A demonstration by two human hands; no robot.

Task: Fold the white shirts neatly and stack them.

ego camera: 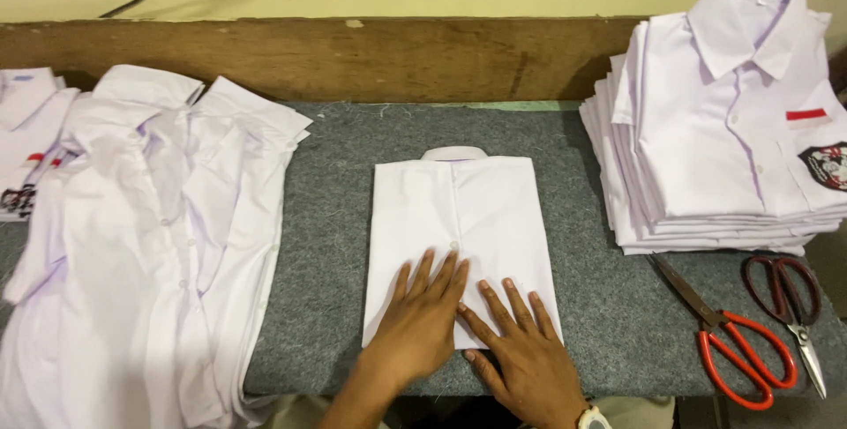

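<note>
Both yr hands, left hand [417, 323] & right hand [522, 351], flat, fingers spread, grip empty, pressing folded white shirt [459, 217]. Risk: uneven press shifts fold, creases hem on grey felt counter [335, 244].

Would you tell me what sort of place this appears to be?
Likely a garment finishing workshop: a stack of folded white shirts, unfolded shirts heaped opposite, and red-handled scissors on a felt-covered table.

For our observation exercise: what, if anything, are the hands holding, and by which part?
Nothing is gripped. The left hand and right hand lie flat, palms down, on the lower part of the folded shirt.
</note>
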